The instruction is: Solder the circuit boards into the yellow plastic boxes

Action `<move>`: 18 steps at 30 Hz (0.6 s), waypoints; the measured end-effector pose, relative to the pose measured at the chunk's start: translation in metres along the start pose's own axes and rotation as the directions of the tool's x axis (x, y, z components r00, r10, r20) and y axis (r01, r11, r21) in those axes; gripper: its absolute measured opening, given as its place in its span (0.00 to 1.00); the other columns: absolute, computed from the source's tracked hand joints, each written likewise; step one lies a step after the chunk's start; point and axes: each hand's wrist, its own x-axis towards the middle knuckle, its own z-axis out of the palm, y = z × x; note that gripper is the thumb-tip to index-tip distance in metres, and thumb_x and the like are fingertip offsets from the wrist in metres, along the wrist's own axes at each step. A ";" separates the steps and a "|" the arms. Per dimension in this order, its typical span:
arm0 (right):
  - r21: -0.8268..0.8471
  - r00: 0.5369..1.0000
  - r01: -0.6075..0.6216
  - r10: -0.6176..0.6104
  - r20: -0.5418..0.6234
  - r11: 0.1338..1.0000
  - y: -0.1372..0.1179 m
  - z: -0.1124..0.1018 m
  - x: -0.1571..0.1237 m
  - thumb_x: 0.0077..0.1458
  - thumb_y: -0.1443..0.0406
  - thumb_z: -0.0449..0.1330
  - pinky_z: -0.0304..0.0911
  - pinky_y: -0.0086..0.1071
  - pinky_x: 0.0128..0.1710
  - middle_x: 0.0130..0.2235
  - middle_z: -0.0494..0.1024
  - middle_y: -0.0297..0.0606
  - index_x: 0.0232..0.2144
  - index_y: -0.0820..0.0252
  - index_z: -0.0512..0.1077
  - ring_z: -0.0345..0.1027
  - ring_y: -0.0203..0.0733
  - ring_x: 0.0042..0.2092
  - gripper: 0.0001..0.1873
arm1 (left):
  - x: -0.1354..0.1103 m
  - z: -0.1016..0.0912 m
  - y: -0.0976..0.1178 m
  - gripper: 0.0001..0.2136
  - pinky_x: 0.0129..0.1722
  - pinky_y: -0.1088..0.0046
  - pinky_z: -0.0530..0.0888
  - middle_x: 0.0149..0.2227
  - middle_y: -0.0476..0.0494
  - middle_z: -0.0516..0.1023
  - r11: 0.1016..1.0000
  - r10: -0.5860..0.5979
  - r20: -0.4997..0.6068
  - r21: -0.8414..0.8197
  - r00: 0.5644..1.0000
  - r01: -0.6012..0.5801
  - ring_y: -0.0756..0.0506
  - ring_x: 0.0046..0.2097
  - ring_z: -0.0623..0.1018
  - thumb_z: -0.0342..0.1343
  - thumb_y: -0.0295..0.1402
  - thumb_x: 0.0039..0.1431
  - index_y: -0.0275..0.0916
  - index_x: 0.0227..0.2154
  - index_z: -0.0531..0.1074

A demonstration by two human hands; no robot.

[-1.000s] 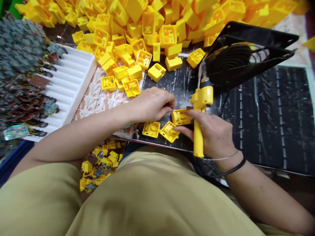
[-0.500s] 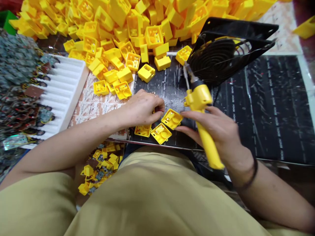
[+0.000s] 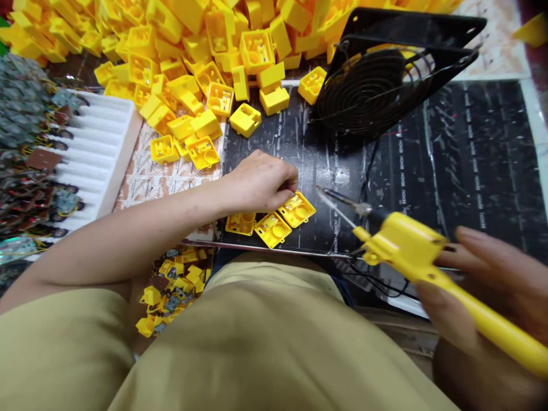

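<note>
My right hand (image 3: 483, 297) is wrapped round the handle of a yellow soldering gun (image 3: 411, 245), its metal tip pointing left over the black bench top (image 3: 338, 165). Fingers curled in, my left hand (image 3: 263, 181) rests at the upper corner of a yellow plastic casing (image 3: 298, 210); whatever it pinches is hidden. Two more open casings lie beside that one: a middle casing (image 3: 273, 229) with small metal parts inside, and a left casing (image 3: 241, 224) partly under my left wrist.
A heap of yellow casings (image 3: 171, 34) spreads across the back. A black fan (image 3: 385, 80) stands tilted at the back right. To the left is a white ribbed foam tray (image 3: 103, 142) beside piled circuit boards (image 3: 21, 108). More yellow parts (image 3: 184, 285) lie below the bench edge.
My right hand has swung right and down towards me with the soldering gun, away from the fan and the casings. My left hand has shifted slightly right, over the right casing's corner.
</note>
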 end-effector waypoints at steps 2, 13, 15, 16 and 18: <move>0.082 0.997 0.006 -0.012 0.078 0.997 -0.011 0.005 0.000 0.57 0.66 0.65 0.71 0.33 0.28 0.40 0.80 0.40 0.56 0.49 0.70 0.77 0.43 0.35 0.24 | 0.003 0.000 0.001 0.08 0.37 0.72 0.68 0.27 0.47 0.79 1.000 0.002 0.026 0.023 1.000 -0.002 0.49 0.32 0.77 0.53 0.29 0.57 0.37 0.31 0.78; 0.012 0.910 0.397 -0.395 0.123 0.918 -0.021 0.020 0.006 0.59 0.70 0.62 0.74 0.27 0.41 0.36 0.80 0.36 0.41 0.59 0.67 0.77 0.33 0.37 0.09 | 0.009 -0.004 0.010 0.09 0.32 0.73 0.63 0.29 0.47 0.79 0.995 -0.069 0.076 0.071 0.995 0.063 0.48 0.31 0.76 0.54 0.29 0.53 0.38 0.32 0.79; 0.005 0.908 0.402 -0.399 0.127 0.916 -0.023 0.022 0.007 0.59 0.69 0.62 0.75 0.26 0.40 0.35 0.80 0.35 0.40 0.59 0.67 0.77 0.33 0.37 0.08 | 0.009 -0.004 0.010 0.10 0.34 0.72 0.64 0.30 0.46 0.80 0.994 -0.068 0.079 0.095 0.995 0.061 0.47 0.33 0.77 0.53 0.30 0.54 0.38 0.33 0.80; 0.003 0.904 0.414 -0.411 0.121 0.910 -0.025 0.023 0.008 0.59 0.69 0.62 0.75 0.26 0.39 0.35 0.80 0.35 0.40 0.60 0.68 0.77 0.33 0.36 0.07 | 0.010 -0.004 0.010 0.10 0.35 0.71 0.65 0.30 0.46 0.80 0.993 -0.064 0.082 0.105 0.995 0.055 0.46 0.34 0.77 0.53 0.31 0.54 0.38 0.33 0.80; -0.007 0.895 0.438 -0.435 0.098 0.899 -0.029 0.023 0.013 0.58 0.69 0.63 0.74 0.25 0.37 0.33 0.80 0.36 0.38 0.61 0.69 0.76 0.34 0.34 0.06 | 0.010 -0.004 0.011 0.10 0.39 0.69 0.66 0.31 0.46 0.80 0.991 -0.051 0.082 0.127 0.995 0.040 0.45 0.36 0.78 0.53 0.31 0.54 0.39 0.33 0.80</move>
